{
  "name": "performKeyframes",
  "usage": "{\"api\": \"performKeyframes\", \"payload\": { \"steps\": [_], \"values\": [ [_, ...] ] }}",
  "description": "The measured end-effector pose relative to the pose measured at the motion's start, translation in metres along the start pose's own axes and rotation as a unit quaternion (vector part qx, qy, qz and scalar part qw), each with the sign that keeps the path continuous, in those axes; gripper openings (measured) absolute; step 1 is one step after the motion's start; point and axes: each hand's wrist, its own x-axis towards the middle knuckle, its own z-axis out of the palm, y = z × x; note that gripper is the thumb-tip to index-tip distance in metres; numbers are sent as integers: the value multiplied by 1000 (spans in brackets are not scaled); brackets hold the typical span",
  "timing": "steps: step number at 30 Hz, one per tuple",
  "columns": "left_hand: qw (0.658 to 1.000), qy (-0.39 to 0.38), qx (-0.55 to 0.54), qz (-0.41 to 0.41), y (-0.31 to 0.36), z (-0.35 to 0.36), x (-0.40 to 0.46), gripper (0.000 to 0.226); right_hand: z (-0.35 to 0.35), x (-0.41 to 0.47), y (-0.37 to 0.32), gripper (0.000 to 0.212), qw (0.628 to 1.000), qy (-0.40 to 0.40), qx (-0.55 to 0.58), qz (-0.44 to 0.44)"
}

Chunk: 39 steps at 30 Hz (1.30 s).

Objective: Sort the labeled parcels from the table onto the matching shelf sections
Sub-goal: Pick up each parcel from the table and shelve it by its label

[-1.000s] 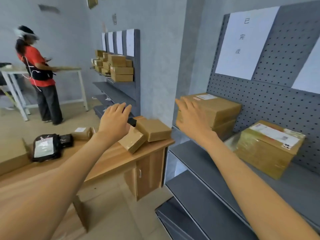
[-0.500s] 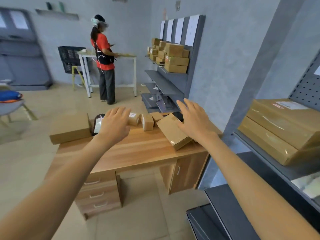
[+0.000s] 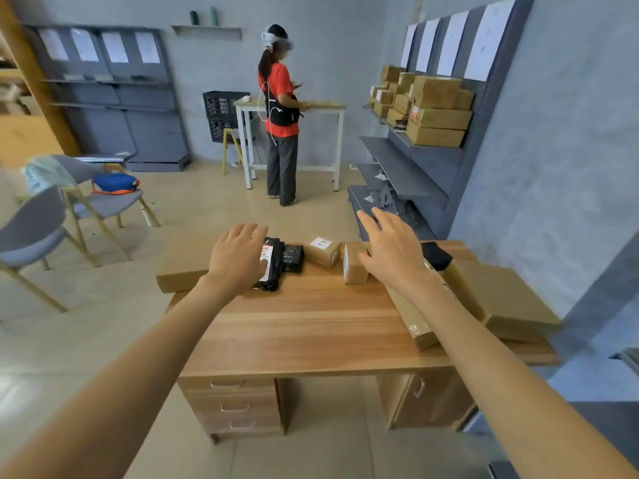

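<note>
On the wooden desk (image 3: 311,326) lie several parcels. A black bag parcel with a white label (image 3: 273,267) is partly under my left hand (image 3: 238,257), which hovers over it with relaxed fingers. Two small cardboard boxes (image 3: 322,251) (image 3: 354,267) stand at the desk's far edge. My right hand (image 3: 390,250) is spread above a long tilted carton (image 3: 411,312), beside the second small box. A flat wide box (image 3: 183,261) sits at the far left, and a large flat carton (image 3: 508,299) lies at the right end. Both hands hold nothing.
A grey shelf unit (image 3: 415,174) with stacked cartons (image 3: 435,112) and paper labels stands against the right wall. A person in a red shirt (image 3: 280,112) stands at a white table (image 3: 294,108). Grey chairs (image 3: 100,198) are at the left. Another grey shelf edge (image 3: 626,357) shows at lower right.
My view has swung left from the right shelf to the desk. Both hands have come over the parcels on the desk, the left one now above the black bag.
</note>
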Motion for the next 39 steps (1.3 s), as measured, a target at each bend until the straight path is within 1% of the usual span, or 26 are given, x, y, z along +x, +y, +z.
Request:
{"api": "performKeyframes", "payload": {
  "steps": [7, 14, 21, 26, 30, 34, 39],
  "values": [
    [1000, -14, 5, -25, -3, 22, 50, 59, 26, 51, 25, 73, 1000, -1, 14, -9],
    [999, -46, 3, -7, 18, 45, 86, 58, 54, 71, 51, 71, 999, -19, 28, 6],
    [997, -59, -24, 53, 63, 79, 139, 59, 82, 81, 100, 71, 997, -49, 21, 61],
    [991, -70, -53, 102, 102, 109, 192, 61, 99, 90, 143, 70, 990, -68, 11, 125],
    [985, -81, -71, 137, 129, 138, 234, 59, 120, 99, 182, 70, 980, -99, -11, 172],
    [974, -122, -103, 159, 154, 173, 262, 59, 149, 106, 211, 69, 966, -118, 36, 226],
    [964, -162, -103, 186, 185, 214, 277, 57, 182, 98, 233, 70, 949, -178, 29, 258]
  ]
}}
